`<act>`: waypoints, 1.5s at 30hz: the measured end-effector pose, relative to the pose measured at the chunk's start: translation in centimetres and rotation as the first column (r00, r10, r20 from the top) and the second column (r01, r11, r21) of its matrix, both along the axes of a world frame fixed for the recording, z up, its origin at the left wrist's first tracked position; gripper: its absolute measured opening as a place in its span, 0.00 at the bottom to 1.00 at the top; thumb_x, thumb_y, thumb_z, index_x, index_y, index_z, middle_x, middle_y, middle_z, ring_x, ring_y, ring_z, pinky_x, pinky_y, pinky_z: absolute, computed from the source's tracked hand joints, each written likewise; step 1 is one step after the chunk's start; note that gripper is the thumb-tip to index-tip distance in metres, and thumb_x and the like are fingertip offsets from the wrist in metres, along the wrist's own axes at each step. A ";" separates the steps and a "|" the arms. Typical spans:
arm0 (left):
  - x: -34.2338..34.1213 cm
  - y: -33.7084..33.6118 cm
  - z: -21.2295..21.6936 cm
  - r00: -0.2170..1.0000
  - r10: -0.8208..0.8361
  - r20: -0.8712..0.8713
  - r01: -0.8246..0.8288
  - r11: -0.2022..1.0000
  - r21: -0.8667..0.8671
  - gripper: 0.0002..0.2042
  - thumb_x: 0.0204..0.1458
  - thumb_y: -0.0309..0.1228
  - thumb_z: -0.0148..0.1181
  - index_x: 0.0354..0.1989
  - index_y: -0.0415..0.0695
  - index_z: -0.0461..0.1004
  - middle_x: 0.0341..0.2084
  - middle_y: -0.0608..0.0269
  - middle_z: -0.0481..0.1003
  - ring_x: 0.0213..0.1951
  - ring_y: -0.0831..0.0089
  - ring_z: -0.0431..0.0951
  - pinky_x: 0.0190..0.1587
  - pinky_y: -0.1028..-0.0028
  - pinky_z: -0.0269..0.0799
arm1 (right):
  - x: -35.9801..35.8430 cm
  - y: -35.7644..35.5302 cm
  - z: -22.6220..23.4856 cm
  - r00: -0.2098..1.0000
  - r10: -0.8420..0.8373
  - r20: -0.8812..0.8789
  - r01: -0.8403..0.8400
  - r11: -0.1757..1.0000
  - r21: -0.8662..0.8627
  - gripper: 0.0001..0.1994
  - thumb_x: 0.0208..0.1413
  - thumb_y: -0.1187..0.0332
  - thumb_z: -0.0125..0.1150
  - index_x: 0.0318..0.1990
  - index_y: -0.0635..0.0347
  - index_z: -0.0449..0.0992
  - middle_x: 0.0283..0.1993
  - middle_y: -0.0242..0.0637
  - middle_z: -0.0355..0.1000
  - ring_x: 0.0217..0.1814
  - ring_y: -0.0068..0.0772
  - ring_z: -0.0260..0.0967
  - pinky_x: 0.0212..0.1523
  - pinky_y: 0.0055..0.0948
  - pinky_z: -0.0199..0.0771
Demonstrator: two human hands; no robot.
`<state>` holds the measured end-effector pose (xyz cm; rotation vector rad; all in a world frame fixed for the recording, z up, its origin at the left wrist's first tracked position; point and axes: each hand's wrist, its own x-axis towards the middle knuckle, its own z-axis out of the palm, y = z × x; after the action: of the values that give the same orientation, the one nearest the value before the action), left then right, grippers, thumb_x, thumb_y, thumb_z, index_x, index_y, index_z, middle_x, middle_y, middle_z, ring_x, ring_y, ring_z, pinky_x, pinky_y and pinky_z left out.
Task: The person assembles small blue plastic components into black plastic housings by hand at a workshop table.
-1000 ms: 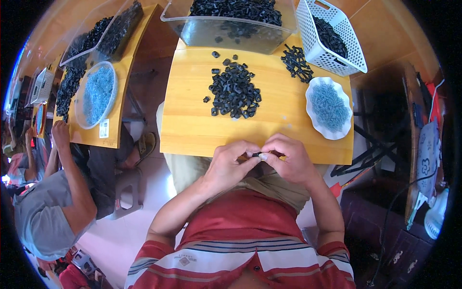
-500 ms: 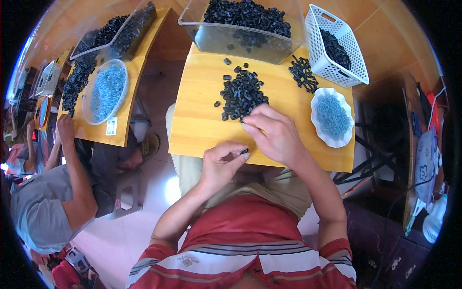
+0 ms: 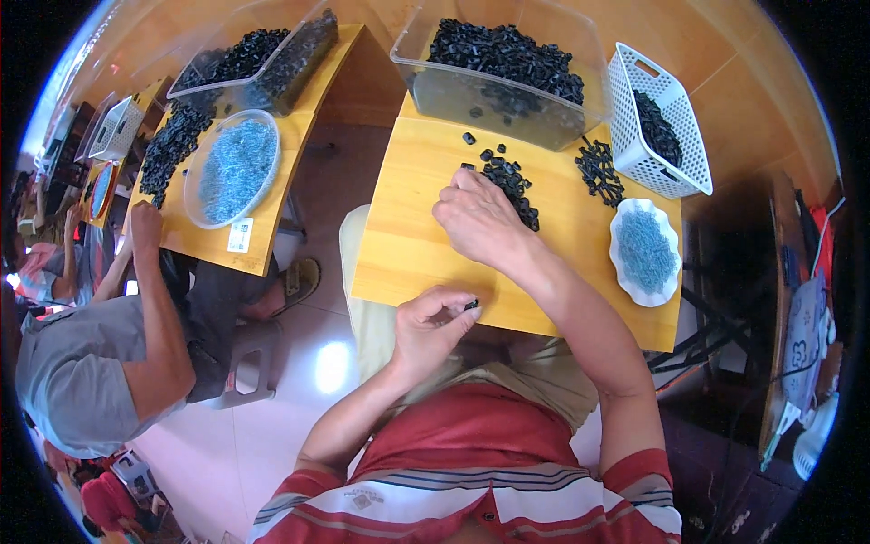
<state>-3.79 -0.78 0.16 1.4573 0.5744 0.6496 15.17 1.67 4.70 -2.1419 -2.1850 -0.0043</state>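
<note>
Near the table's front edge, my left hand [image 3: 433, 328] pinches a small black plastic piece [image 3: 470, 306] between thumb and forefinger. Farther out, my right hand [image 3: 480, 218] reaches over the left side of a pile of small black plastic pieces [image 3: 515, 183] on the yellow table [image 3: 399, 245]. Its fingers are curled downward and closed, and the hand's back hides the fingertips and part of the pile. Whatever they grip is out of sight.
Behind the pile stands a clear bin [image 3: 507, 109] of black pieces. To the right are a white basket [image 3: 675, 172], longer black parts [image 3: 598, 172] and a white scalloped dish [image 3: 620, 258] of bluish bits. A co-worker [image 3: 109, 363] sits left at another table [image 3: 263, 249].
My right hand has moved left across the pile, its back now covering the fingertips. My left hand keeps its black piece. The view has shifted, so the table sits farther right and lower.
</note>
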 end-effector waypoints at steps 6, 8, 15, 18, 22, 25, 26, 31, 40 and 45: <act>0.2 0.2 -0.6 0.998 -0.002 0.056 0.006 0.997 -0.073 0.09 0.51 0.16 0.67 0.40 0.38 0.80 0.31 0.67 0.78 0.32 0.83 0.75 0.36 0.82 0.72 | 0.3 0.0 -0.5 0.994 0.086 0.061 -0.091 0.993 0.077 0.07 0.45 0.76 0.56 0.31 0.66 0.79 0.35 0.42 0.73 0.49 0.42 0.68 0.57 0.37 0.69; 0.3 0.3 -0.6 0.999 0.000 0.049 0.007 0.992 -0.130 0.09 0.50 0.16 0.67 0.40 0.37 0.80 0.33 0.67 0.77 0.34 0.83 0.75 0.37 0.81 0.72 | 0.4 0.1 -0.6 0.990 0.105 0.096 -0.115 0.988 0.103 0.08 0.46 0.75 0.56 0.34 0.65 0.79 0.36 0.43 0.73 0.48 0.42 0.68 0.55 0.38 0.70; 0.8 1.2 -0.2 0.992 0.086 0.091 -0.065 0.975 -0.213 0.09 0.52 0.16 0.66 0.41 0.37 0.79 0.34 0.68 0.78 0.36 0.84 0.75 0.40 0.82 0.73 | 0.3 -4.4 1.2 0.835 0.045 -0.549 0.098 0.969 0.228 0.08 0.53 0.78 0.55 0.40 0.62 0.76 0.37 0.41 0.72 0.38 0.38 0.73 0.39 0.37 0.75; 1.3 1.3 -0.2 0.990 0.088 0.113 -0.065 0.978 -0.197 0.09 0.52 0.16 0.66 0.41 0.37 0.79 0.35 0.68 0.78 0.36 0.84 0.75 0.40 0.82 0.73 | 0.5 -7.2 0.6 0.608 0.035 -0.793 0.157 0.974 0.163 0.06 0.59 0.78 0.56 0.42 0.65 0.75 0.38 0.35 0.73 0.35 0.26 0.74 0.36 0.29 0.73; 2.1 0.9 -0.4 0.991 0.059 0.118 -0.038 0.984 -0.173 0.09 0.52 0.17 0.66 0.41 0.37 0.80 0.35 0.68 0.78 0.36 0.84 0.75 0.40 0.82 0.73 | 0.4 -10.4 -1.0 0.131 -0.138 -0.982 0.300 0.949 -0.094 0.08 0.62 0.75 0.60 0.47 0.67 0.76 0.42 0.29 0.75 0.40 0.15 0.70 0.41 0.20 0.72; 2.5 0.5 -0.7 0.995 0.014 0.099 -0.001 0.991 -0.136 0.09 0.52 0.17 0.66 0.41 0.37 0.80 0.36 0.67 0.78 0.37 0.83 0.75 0.41 0.82 0.73 | 0.5 -11.7 -1.4 0.158 -0.154 -0.975 0.355 0.930 -0.090 0.09 0.62 0.74 0.61 0.48 0.68 0.77 0.42 0.29 0.75 0.41 0.14 0.70 0.43 0.18 0.72; 2.6 0.3 -0.8 0.995 0.010 0.095 0.003 0.991 -0.136 0.09 0.52 0.17 0.66 0.41 0.37 0.80 0.36 0.67 0.78 0.37 0.83 0.75 0.41 0.82 0.73 | 0.5 -12.1 -1.5 0.216 -0.174 -0.961 0.368 0.926 -0.085 0.10 0.62 0.74 0.61 0.48 0.68 0.78 0.42 0.30 0.76 0.41 0.15 0.70 0.43 0.18 0.72; 3.4 -0.4 -0.9 0.997 -0.033 0.075 0.044 0.989 -0.139 0.09 0.53 0.16 0.65 0.42 0.36 0.79 0.37 0.65 0.78 0.37 0.82 0.76 0.40 0.81 0.73 | -0.3 -13.3 -2.0 0.168 -0.145 -0.975 0.408 0.910 -0.065 0.10 0.62 0.74 0.62 0.49 0.68 0.78 0.42 0.30 0.76 0.41 0.16 0.71 0.43 0.19 0.74; 4.5 -1.1 -0.7 0.997 -0.047 0.055 0.051 0.996 -0.072 0.09 0.53 0.16 0.65 0.42 0.36 0.79 0.38 0.63 0.78 0.38 0.80 0.78 0.42 0.80 0.75 | -0.7 -14.2 -2.9 0.198 -0.064 -0.978 0.446 0.894 0.031 0.11 0.58 0.74 0.65 0.47 0.68 0.78 0.42 0.38 0.76 0.41 0.23 0.75 0.41 0.23 0.77; 4.3 -1.2 -0.5 0.998 -0.063 -0.012 0.063 0.996 -0.061 0.09 0.53 0.16 0.65 0.43 0.36 0.79 0.36 0.63 0.79 0.38 0.81 0.78 0.43 0.80 0.75 | -0.5 -14.4 -2.7 0.336 -0.098 -0.937 0.454 0.888 0.071 0.10 0.56 0.74 0.66 0.45 0.67 0.79 0.39 0.39 0.79 0.39 0.25 0.77 0.40 0.25 0.78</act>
<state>0.54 -2.01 -0.35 1.4187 0.5527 0.5680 14.67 -12.78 1.99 -1.6114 -1.0190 0.6198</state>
